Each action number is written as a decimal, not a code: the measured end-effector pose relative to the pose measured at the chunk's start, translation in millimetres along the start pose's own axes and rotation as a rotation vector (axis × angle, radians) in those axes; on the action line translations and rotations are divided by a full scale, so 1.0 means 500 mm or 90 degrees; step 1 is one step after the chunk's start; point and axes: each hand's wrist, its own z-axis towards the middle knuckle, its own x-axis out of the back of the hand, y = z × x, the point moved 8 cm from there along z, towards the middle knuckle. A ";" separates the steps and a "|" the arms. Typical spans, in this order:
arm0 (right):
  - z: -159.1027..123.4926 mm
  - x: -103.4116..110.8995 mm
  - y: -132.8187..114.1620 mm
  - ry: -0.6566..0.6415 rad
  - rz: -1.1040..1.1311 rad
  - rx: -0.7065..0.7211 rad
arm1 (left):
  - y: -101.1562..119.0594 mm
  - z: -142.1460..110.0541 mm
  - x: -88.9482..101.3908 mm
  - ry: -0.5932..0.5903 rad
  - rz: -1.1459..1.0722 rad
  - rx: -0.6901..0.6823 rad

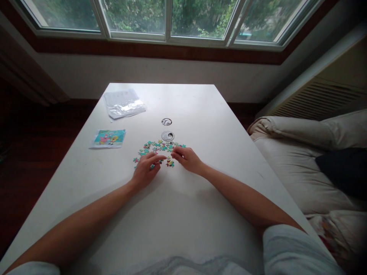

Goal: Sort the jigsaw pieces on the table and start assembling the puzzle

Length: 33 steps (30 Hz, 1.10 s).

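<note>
Small, colourful jigsaw puzzle pieces (158,145) lie in a loose arc on the white table, mostly teal with some pink and yellow. My left hand (146,168) rests low over the left end of the arc, index finger stretched to the right and thumb apart, with a few pieces showing between them. To the right, my right hand (187,159) is closed in a pinch; what its fingertips hold, if anything, is too small to make out. A small cluster of pieces (170,162), partly yellow, sits between the two hands.
The white table (200,114) reaches toward the window. A picture sheet of cartoon figures (109,138) lies to the left, below a clear plastic bag (124,103). Two round, flat discs (167,135) lie beyond the pieces. A cushioned sofa (281,164) stands on the right.
</note>
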 end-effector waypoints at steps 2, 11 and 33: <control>0.001 -0.001 -0.001 -0.003 -0.029 0.011 | 0.001 0.000 0.001 0.004 0.002 0.003; -0.001 -0.012 -0.006 -0.017 -0.094 0.069 | 0.005 0.002 -0.018 -0.039 0.054 -0.004; -0.006 -0.025 -0.012 -0.059 -0.212 0.138 | 0.005 0.010 -0.042 -0.080 0.153 -0.019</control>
